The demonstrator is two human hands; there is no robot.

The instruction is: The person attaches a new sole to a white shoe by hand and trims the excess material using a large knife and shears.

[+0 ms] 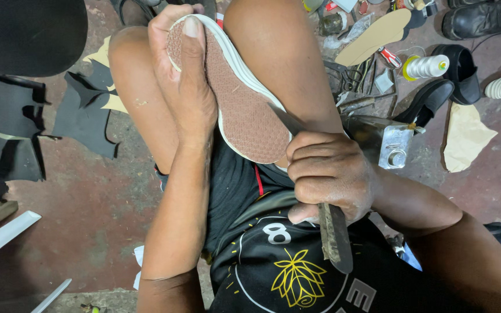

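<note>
A shoe (244, 110) with a brown patterned sole and white rim lies sole-up between my knees. My left hand (184, 75) clasps its toe end, thumb pressed on the sole. My right hand (329, 174) is closed around a knife (334, 235) whose dark worn handle sticks out below the fist. The blade tip (285, 119) rests at the heel edge of the sole, where the white rim meets it.
Black leather scraps (85, 116) lie on the red floor at left. At right are a tan insole (375, 37), a thread spool (427, 66), black shoes (430, 98), a metal block (395, 148), scissors and tan paper (465, 136). White strips (4, 235) lie lower left.
</note>
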